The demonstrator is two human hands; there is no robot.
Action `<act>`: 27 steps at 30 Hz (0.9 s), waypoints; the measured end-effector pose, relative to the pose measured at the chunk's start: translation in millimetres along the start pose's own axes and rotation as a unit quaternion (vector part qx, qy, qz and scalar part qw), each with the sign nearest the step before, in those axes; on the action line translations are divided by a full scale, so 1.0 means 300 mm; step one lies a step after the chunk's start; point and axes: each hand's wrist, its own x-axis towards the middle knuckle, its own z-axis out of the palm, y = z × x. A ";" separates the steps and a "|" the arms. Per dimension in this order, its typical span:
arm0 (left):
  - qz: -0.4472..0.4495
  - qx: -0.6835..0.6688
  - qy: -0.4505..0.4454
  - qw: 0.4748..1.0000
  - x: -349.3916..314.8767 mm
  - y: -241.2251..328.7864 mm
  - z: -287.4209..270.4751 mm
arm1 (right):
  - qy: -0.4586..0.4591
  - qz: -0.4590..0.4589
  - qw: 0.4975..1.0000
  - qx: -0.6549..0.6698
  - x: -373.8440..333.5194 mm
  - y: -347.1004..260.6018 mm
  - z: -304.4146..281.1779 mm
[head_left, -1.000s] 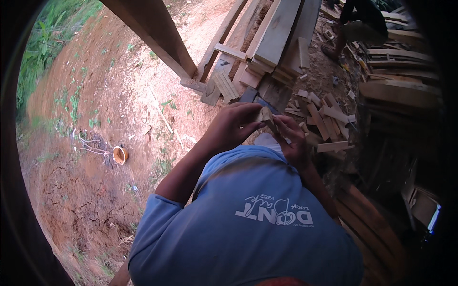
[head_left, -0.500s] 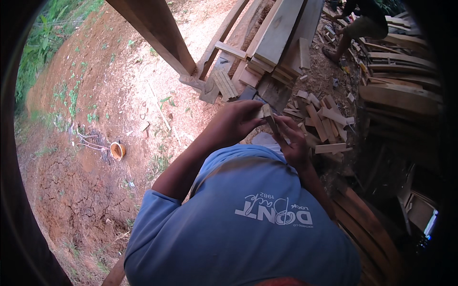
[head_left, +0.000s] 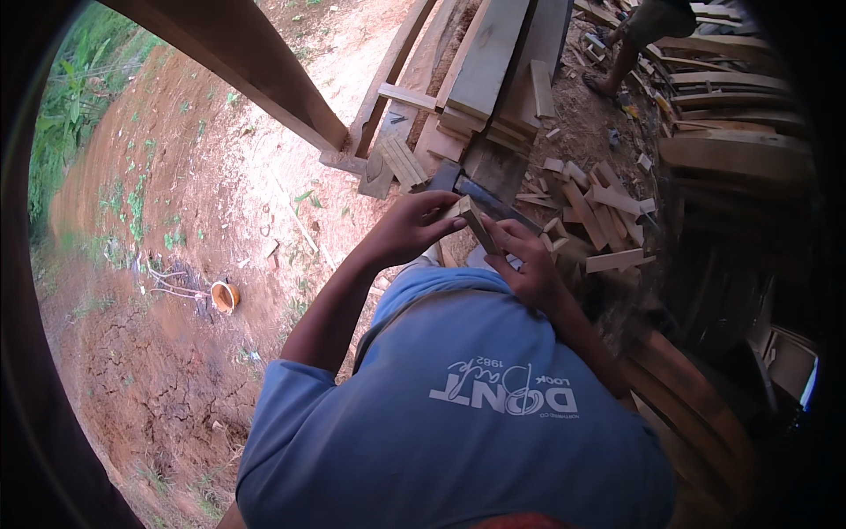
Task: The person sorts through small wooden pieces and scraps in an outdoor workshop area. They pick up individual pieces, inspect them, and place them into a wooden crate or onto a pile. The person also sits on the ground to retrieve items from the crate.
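Note:
A short, pale wood block [head_left: 476, 224] is held up in front of my shirt, between both hands. My left hand [head_left: 412, 229] closes on its far-left end, thumb and fingertips pinching it. My right hand [head_left: 525, 263] grips its nearer end from the right, the fingers curled around it. Just beyond the hands lies a dark, flat metal tool [head_left: 495, 206], partly hidden by them; its kind is unclear. Several thin wood strips [head_left: 402, 164] lie side by side beyond my left hand, next to a few dark nail-like pieces [head_left: 397, 118].
Long planks [head_left: 493, 62] are stacked ahead, beside a slanting timber post [head_left: 256, 75]. Wood offcuts [head_left: 608, 216] are piled to the right. Further right is a stack of curved boards [head_left: 731, 132], near a person's leg [head_left: 622, 66]. An orange bucket [head_left: 225, 297] sits on the dirt at left.
The view has shifted slightly, so the planks and hands appear further left. Both hands still hold the wood block, which is tilted a little differently. The person at the back right shows less.

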 end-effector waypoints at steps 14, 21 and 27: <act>-0.105 -0.084 0.004 0.991 -0.013 -0.116 0.033 | -0.055 0.037 0.998 0.008 -0.013 0.028 0.032; -0.161 -0.077 0.060 0.982 -0.071 -0.262 0.004 | -0.003 0.041 0.952 -0.305 0.142 0.221 0.036; -0.197 -0.126 0.099 0.967 -0.124 -0.300 -0.035 | -0.102 0.222 0.840 -0.485 0.270 0.449 0.153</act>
